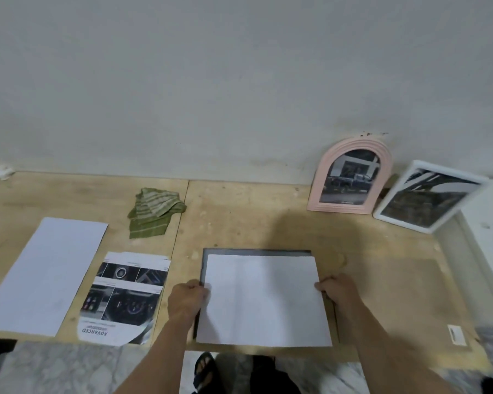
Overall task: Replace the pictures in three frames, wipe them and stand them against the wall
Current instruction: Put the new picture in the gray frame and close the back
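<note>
The left hand (187,300) and right hand (336,288) are each pinching a side edge of the white sheet (264,300) lying over the dark frame (256,252) on the desk (239,223).

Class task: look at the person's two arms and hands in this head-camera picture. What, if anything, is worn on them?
Nothing shows on either. The left hand and right hand are bare, with no gloves, rings or watch visible. Both forearms are uncovered to the picture's lower edge, so no sleeves appear.
</note>
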`<state>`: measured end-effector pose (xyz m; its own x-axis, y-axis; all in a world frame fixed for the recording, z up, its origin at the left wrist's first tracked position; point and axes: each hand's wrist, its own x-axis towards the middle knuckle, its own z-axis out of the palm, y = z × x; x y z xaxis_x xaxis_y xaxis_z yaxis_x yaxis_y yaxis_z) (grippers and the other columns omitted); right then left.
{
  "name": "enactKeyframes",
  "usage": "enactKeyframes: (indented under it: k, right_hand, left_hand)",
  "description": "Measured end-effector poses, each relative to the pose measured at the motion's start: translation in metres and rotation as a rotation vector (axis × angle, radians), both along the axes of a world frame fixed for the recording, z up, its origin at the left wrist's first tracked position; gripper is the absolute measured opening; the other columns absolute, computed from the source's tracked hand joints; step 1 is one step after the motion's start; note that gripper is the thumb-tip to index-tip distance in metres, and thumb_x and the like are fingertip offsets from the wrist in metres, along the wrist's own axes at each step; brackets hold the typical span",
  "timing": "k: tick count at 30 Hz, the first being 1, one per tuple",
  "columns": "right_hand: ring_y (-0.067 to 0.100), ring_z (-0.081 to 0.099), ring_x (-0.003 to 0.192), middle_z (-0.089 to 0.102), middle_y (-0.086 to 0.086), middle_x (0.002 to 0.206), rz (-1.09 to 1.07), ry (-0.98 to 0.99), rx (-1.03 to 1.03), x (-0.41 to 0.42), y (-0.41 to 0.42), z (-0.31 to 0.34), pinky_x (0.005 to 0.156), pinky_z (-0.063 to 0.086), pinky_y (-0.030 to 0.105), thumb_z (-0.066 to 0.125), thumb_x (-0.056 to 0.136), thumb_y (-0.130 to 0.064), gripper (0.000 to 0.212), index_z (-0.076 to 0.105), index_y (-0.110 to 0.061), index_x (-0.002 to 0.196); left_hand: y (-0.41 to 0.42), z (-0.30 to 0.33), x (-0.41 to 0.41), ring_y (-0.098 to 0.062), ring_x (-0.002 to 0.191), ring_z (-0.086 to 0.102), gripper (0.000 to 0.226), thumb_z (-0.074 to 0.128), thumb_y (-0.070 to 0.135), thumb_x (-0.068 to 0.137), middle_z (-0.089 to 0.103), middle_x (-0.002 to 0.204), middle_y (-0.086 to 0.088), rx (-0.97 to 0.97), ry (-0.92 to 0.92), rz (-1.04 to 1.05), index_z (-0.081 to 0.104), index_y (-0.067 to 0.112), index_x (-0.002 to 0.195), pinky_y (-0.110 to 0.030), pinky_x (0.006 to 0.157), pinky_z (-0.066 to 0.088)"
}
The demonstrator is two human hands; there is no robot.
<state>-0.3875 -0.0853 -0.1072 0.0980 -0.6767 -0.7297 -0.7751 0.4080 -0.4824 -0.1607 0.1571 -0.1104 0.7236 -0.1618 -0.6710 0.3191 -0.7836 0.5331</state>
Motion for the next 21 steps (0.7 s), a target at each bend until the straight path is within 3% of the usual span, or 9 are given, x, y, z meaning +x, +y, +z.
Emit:
enactKeyframes:
  k: [3, 6, 10, 13, 19, 21]
  right_hand:
    - [0.033, 0.062, 0.091, 0.065, 0.028, 0.102, -0.052, 0.001, 0.066, 0.008, -0.009, -0.009, 0.074, 0.046, 0.035, 0.07, 0.079, -0.004, 0.026, 0.064, 0.016, 0.094]
    - [0.034, 0.06, 0.098, 0.064, 0.021, 0.108, -0.042, 0.043, 0.113, 0.018, -0.015, -0.01, 0.082, 0.049, 0.038, 0.071, 0.08, -0.008, 0.021, 0.063, 0.006, 0.094]
    - [0.034, 0.057, 0.107, 0.061, 0.018, 0.117, 0.02, 0.091, 0.128, 0.026, -0.022, -0.014, 0.09, 0.048, 0.039, 0.069, 0.083, -0.01, 0.032, 0.06, 0.006, 0.11]
    - [0.033, 0.056, 0.11, 0.06, 0.017, 0.12, 0.056, 0.097, 0.091, 0.027, -0.022, -0.015, 0.095, 0.048, 0.039, 0.067, 0.085, -0.013, 0.036, 0.06, 0.004, 0.116]
    - [0.033, 0.06, 0.102, 0.064, 0.02, 0.11, -0.008, -0.016, 0.004, 0.025, -0.015, -0.014, 0.094, 0.047, 0.043, 0.069, 0.083, -0.011, 0.029, 0.063, 0.008, 0.104]
    - [0.03, 0.062, 0.093, 0.066, 0.021, 0.102, -0.021, -0.048, -0.007, 0.024, -0.009, -0.01, 0.084, 0.05, 0.039, 0.069, 0.083, -0.011, 0.028, 0.063, 0.011, 0.1]
  left_hand:
    - [0.0, 0.001, 0.006, -0.041, 0.088, 0.067, 0.013, 0.066, 0.011, 0.081, 0.071, 0.087, -0.021, 0.011, 0.006, 0.052, 0.071, 0.01, 0.068, -0.051, 0.08, 0.058]
    - [-0.004, 0.001, 0.012, -0.037, 0.081, 0.065, 0.018, 0.067, 0.01, 0.079, 0.07, 0.085, -0.02, 0.007, 0.001, 0.06, 0.068, 0.015, 0.062, -0.051, 0.079, 0.058]
    - [-0.008, 0.0, 0.013, -0.041, 0.089, 0.067, 0.019, 0.066, 0.012, 0.079, 0.07, 0.085, -0.019, 0.045, -0.018, 0.024, 0.066, 0.016, 0.061, -0.05, 0.082, 0.059]
    - [-0.009, 0.002, 0.007, -0.036, 0.084, 0.067, 0.024, 0.064, 0.016, 0.083, 0.07, 0.081, -0.011, 0.095, -0.073, -0.062, 0.064, 0.023, 0.06, -0.045, 0.081, 0.059]
    - [-0.009, 0.002, 0.002, -0.031, 0.082, 0.064, 0.028, 0.051, 0.029, 0.098, 0.073, 0.089, -0.011, 0.213, -0.238, -0.19, 0.073, 0.013, 0.09, -0.033, 0.072, 0.05]
    - [-0.012, 0.004, 0.002, -0.032, 0.087, 0.065, 0.027, 0.049, 0.029, 0.1, 0.073, 0.095, -0.011, 0.202, -0.296, -0.223, 0.073, 0.015, 0.097, -0.031, 0.071, 0.045]
